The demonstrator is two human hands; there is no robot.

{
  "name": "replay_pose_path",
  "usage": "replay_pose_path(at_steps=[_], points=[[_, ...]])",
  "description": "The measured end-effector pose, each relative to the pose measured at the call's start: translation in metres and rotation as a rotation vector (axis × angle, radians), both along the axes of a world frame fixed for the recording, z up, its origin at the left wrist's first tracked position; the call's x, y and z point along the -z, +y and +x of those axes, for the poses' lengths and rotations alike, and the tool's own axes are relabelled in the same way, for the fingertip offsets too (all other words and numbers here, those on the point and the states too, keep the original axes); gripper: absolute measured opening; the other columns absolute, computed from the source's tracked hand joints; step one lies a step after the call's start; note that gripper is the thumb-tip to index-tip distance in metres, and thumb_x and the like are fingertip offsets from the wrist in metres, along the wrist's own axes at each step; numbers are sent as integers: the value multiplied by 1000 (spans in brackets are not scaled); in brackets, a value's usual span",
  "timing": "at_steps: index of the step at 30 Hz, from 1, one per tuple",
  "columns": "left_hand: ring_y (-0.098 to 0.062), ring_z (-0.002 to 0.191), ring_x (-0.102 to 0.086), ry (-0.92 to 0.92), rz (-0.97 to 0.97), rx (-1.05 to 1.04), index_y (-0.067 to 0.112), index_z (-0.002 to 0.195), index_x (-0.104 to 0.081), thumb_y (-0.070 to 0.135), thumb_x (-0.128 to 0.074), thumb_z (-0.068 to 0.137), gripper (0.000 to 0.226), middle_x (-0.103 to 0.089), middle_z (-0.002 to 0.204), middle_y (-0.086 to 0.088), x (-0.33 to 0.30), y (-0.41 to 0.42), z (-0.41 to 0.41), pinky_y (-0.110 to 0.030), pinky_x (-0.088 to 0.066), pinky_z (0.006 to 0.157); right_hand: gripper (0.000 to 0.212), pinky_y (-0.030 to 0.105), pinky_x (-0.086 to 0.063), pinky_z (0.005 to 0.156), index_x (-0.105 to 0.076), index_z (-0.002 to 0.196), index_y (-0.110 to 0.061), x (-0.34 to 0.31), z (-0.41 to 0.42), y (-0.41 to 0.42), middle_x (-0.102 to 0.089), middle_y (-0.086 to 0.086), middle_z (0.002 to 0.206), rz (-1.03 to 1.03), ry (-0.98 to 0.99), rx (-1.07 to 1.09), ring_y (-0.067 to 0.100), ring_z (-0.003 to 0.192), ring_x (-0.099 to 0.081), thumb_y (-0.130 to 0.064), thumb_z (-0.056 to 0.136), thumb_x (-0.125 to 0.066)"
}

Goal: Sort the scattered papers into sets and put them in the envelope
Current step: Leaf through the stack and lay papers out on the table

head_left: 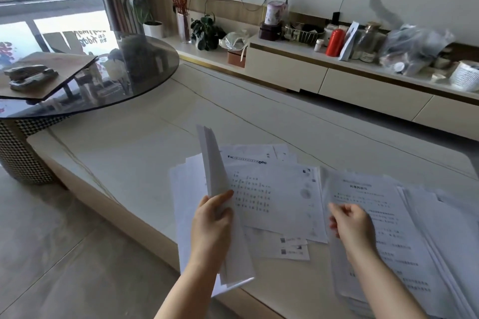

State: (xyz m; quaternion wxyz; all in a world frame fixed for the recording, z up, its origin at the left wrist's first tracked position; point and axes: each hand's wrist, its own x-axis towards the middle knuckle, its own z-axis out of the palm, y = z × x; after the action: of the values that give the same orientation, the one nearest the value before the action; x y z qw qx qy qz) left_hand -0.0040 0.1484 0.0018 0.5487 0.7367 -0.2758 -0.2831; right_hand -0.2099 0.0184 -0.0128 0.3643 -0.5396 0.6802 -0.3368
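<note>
My left hand [212, 225] grips a thin stack of white sheets [216, 171], held upright on edge above the low table, thumb on the near face. Under and beside it lie scattered printed papers [277, 202], overlapping each other. My right hand [350, 223] hovers over a thicker pile of printed pages [388, 235] at the right, fingers loosely curled with nothing clearly in them. A brown envelope [59, 70] lies on the round glass table at the far left, with a stapler [29, 76] on top of it.
The cream low table [145, 147] runs from the near edge toward the back. The round glass table [145, 70] overlaps its left end. A long cabinet [337, 77] behind carries bottles, bags, plants and a red cylinder [335, 43]. Tiled floor lies at the lower left.
</note>
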Motion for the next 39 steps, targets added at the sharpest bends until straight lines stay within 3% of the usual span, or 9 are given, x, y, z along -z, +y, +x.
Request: replay_pose_path(at_steps=[5,9,16,19,21,24,29,35,39], points=[[-5,90,-56,22,12,13,24,114,-68,-4,-49,87,43,-56,101,8,4,-3,-8,-6,-42,65,30,26,-39,82,-57,117,-5,0,22,-51,-62,11,117,-38,277,-233,28,106,-57,-8,87,-60],[-2,91,-57,31,3,34,30,109,-66,-4,-51,88,43,-56,100,10,5,-6,-6,-4,-42,66,46,27,-38,94,-47,133,-7,-4,44,-97,-52,10,137,-57,543,-560,25,124,-49,-6,88,-54],[-11,105,-59,202,-28,3,43,102,-64,-6,-53,87,52,-60,111,16,9,-19,-9,-30,-50,91,67,36,-34,101,-33,141,-19,-8,64,-135,-41,8,143,73,922,-737,28,131,-36,-28,82,-62],[-16,114,-58,229,-42,-14,52,109,-57,-4,-53,86,61,-60,125,11,5,-20,-10,-42,-49,99,53,35,-33,95,-49,125,-22,-9,63,-141,-52,4,129,34,1030,-727,28,125,-41,-41,79,-65],[-14,118,-55,198,-64,-28,58,114,-49,-4,-53,86,69,-55,132,13,-1,-18,-10,-41,-48,100,27,32,-37,84,-58,98,-24,-10,61,-140,-59,6,106,30,896,-665,28,107,-51,-42,80,-66],[-10,122,-51,92,-71,-35,64,122,-33,-3,-53,87,79,-47,135,22,-14,-11,-7,-37,-46,102,15,28,-40,63,-60,80,-15,-23,52,-135,-59,8,79,-4,454,-511,23,68,-51,-28,83,-66],[-11,122,-50,-14,-73,-84,56,135,-30,0,-55,87,78,-47,139,17,-31,3,-1,-34,-45,102,14,32,-48,64,-61,77,-6,-32,30,-101,-59,12,78,124,-85,-198,25,62,-55,-7,90,-56],[-15,121,-51,-14,-68,-43,57,136,-29,0,-52,88,77,-48,139,13,-38,13,-4,-39,-45,101,11,29,-41,58,-62,91,-1,-2,28,-22,-59,8,72,199,-142,-156,24,65,-54,1,90,-51],[-12,124,-46,-40,-52,28,40,140,-39,-1,-50,89,67,-47,133,14,-37,14,-6,-31,-39,105,30,35,-45,75,-64,106,3,18,36,12,-65,7,81,164,20,-150,33,88,-62,-17,84,-59]])
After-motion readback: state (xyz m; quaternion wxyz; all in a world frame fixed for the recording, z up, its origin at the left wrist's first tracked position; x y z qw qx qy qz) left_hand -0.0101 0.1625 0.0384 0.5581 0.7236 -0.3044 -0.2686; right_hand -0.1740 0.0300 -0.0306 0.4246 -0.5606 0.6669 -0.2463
